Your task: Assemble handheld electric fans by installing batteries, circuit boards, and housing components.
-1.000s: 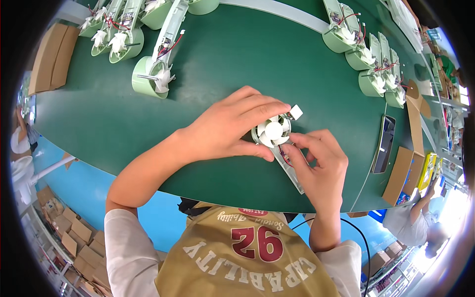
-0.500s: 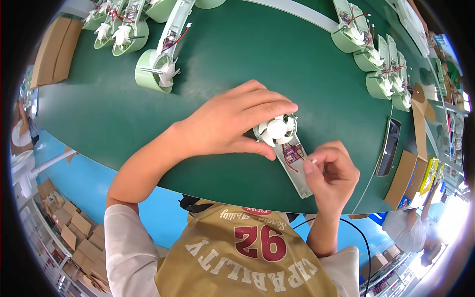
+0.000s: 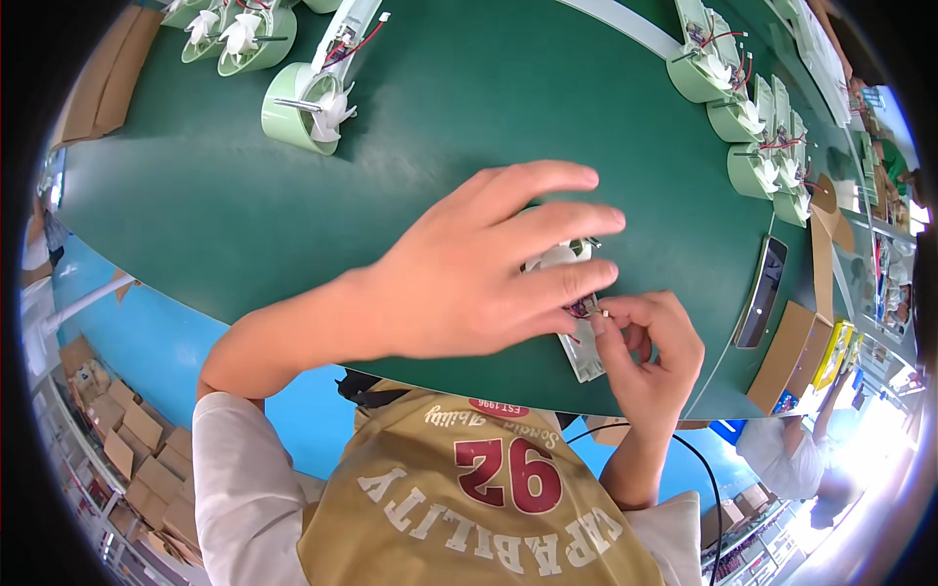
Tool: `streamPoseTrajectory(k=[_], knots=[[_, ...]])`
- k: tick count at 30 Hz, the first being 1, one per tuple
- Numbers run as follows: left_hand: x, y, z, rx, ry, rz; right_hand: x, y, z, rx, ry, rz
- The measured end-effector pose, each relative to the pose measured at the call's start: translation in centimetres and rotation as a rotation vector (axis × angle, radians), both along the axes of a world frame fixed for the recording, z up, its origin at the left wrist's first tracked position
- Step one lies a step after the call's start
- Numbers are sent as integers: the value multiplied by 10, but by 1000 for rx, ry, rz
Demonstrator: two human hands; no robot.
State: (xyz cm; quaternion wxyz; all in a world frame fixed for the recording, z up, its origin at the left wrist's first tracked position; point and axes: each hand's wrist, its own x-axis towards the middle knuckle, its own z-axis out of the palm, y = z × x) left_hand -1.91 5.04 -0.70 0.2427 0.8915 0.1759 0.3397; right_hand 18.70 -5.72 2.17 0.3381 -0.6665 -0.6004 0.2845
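A half-assembled handheld fan (image 3: pixel 584 361), with a pale handle shell, lies on the green table in front of me. My left hand (image 3: pixel 479 264) reaches over it with fingers spread, hiding most of the white blades (image 3: pixel 557 257). Its lower fingers are close to the small circuit board (image 3: pixel 583 307) in the handle; whether they touch it I cannot tell. To the right of the handle, my right hand (image 3: pixel 653 347) pinches a small white wire connector (image 3: pixel 605 313) between thumb and forefinger, beside the board.
Another open fan (image 3: pixel 293 107), green-ringed with a red wire sticking out, lies at the far left. More fan units (image 3: pixel 752 171) stand in a group at the far right. A phone (image 3: pixel 763 293) and a cardboard box (image 3: pixel 789 354) are by the right edge. Another box (image 3: pixel 107 83) sits far left.
My left hand has let go of the fan's round head, spread its fingers and moved right over the board. The right hand still pinches the connector, now shifted slightly left.
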Motion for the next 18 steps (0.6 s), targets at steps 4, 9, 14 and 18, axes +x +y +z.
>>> streamPoseTrajectory(k=[4, 9, 14, 18], knots=[[9, -35, 6, -23, -195, 234, -1, -4, -5, 184, -146, 79], [17, -70, 4, -165, -173, 431, -5, -4, 0, 405, -421, 226], [25, -87, -3, -309, -253, 561, -5, -2, -3, 478, -433, 270], [22, -90, -12, -313, -282, 555, -18, -15, 6, 51, -128, -52]])
